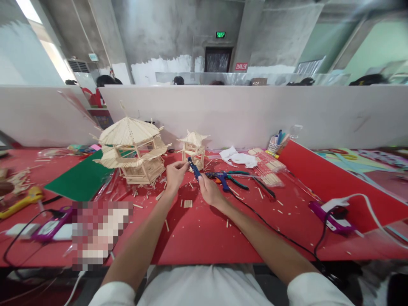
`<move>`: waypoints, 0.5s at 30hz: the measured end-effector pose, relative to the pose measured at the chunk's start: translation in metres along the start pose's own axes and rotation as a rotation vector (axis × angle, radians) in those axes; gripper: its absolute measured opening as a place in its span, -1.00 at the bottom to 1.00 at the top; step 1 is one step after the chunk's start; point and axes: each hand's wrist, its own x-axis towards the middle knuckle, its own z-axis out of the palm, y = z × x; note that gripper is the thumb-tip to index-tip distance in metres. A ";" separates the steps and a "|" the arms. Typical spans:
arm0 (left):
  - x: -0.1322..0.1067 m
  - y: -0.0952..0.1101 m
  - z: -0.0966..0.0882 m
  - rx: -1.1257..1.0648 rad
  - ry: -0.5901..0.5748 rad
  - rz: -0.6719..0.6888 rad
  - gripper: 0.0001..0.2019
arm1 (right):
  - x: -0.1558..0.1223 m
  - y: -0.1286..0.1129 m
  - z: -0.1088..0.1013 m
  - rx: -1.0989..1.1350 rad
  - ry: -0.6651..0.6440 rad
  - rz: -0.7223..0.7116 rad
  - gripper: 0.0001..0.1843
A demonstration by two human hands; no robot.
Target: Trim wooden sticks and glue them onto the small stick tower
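Observation:
My right hand (208,190) is closed round a blue glue gun (193,168), whose tip points up at a small wooden-stick pavilion model (193,147) on the red table (204,238). My left hand (175,173) is pinched just left of the gun's tip, at the base of the small model; whether it grips a stick there is too small to see. A black cord runs from the gun back to the right. A larger two-tier stick pavilion (134,148) stands to the left of both hands.
Green-handled pliers (237,178), a stick bundle (188,203) and loose sticks lie near my hands. A green sheet (79,180), a yellow tool (19,203), purple power adapters (331,219), a pen cup (276,144) and white cloth (239,158) surround them. White partition behind.

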 end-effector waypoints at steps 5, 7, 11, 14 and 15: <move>-0.001 0.002 0.001 -0.002 0.003 -0.003 -0.73 | -0.001 -0.001 -0.001 -0.024 0.001 0.023 -0.54; -0.001 0.004 0.002 0.002 0.015 0.006 -0.74 | 0.001 0.000 0.001 -0.034 0.013 0.031 -0.55; 0.000 0.003 0.002 0.000 0.015 -0.005 -0.73 | 0.006 0.000 0.001 -0.040 -0.003 0.036 -0.54; 0.001 0.005 0.000 -0.040 0.002 -0.024 -0.70 | 0.007 0.000 -0.009 -0.057 -0.013 0.053 -0.51; 0.001 0.006 -0.001 -0.051 -0.005 -0.022 -0.69 | 0.006 -0.001 -0.015 -0.082 -0.023 0.050 -0.51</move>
